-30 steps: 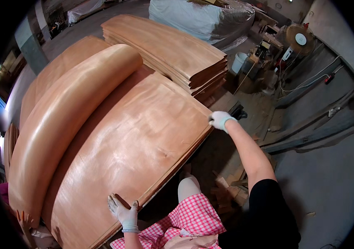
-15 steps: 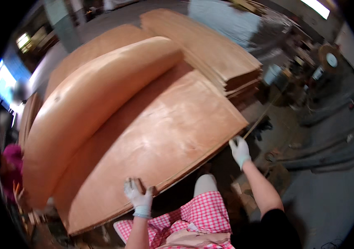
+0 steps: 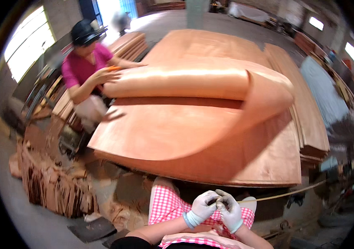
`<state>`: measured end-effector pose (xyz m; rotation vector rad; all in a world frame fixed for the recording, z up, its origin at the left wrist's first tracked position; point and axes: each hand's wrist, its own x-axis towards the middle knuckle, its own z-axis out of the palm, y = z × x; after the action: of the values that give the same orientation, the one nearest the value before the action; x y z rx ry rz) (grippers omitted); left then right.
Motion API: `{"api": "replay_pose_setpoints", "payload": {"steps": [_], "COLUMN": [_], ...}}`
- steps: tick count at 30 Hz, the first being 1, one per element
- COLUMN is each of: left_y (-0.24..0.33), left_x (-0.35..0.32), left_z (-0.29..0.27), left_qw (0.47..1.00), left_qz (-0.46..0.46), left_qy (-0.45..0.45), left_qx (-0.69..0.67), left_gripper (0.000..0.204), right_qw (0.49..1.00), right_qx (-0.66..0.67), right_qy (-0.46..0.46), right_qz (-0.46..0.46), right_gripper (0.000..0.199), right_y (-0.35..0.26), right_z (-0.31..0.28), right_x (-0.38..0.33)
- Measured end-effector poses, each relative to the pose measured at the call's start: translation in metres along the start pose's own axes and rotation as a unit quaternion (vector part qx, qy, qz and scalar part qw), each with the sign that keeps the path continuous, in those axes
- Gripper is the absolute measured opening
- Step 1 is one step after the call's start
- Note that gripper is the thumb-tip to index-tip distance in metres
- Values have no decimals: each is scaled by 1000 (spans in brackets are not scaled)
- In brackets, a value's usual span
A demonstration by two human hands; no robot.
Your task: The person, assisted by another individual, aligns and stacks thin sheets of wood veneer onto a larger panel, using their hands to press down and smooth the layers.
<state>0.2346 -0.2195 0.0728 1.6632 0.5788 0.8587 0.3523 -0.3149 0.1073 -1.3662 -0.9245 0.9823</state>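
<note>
My gloved left hand (image 3: 203, 207) and gloved right hand (image 3: 230, 212) meet in front of my lap, fingers bent and pinched together. From the right hand a thin yellowish strip (image 3: 285, 194) runs off to the right; its end among my fingers is hidden. What the left fingers hold is too small to make out. Just beyond my knees lies a stack of large wood veneer sheets (image 3: 283, 166). On it a thin veneer sheet is folded back into a long roll (image 3: 181, 84), its loose near right part blurred and curving over the stack.
A co-worker in a magenta shirt (image 3: 104, 54) stands at the left end, hands at the roll, something orange in one. Another veneer stack (image 3: 310, 112) adjoins on the right. Broken veneer scraps (image 3: 56, 186) stand on the floor at left. A pillar (image 3: 197, 14) rises behind.
Both hands have left the stack's near edge and come together at my lap. The view has swung left. The rolled sheet's near right part now flares over the stack.
</note>
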Motion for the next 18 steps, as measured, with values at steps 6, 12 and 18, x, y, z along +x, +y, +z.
{"api": "replay_pose_setpoints", "payload": {"steps": [6, 12, 18], "left_y": [-23, -101, -145], "left_x": [-19, 0, -7], "left_z": [-41, -214, -449], "left_qw": [951, 888, 781], "left_qz": [-187, -137, -180], "left_qy": [116, 413, 577], "left_qx": [-215, -152, 160], "left_gripper": [6, 10, 13], "right_qw": [991, 921, 871], "right_qx": [-121, -390, -484], "right_qy": [-46, -7, 19], "right_qz": [16, 17, 81], "right_gripper": [43, 15, 17], "right_y": [-2, 8, 35], "right_z": [32, -25, -104], "right_x": [24, 63, 83]}}
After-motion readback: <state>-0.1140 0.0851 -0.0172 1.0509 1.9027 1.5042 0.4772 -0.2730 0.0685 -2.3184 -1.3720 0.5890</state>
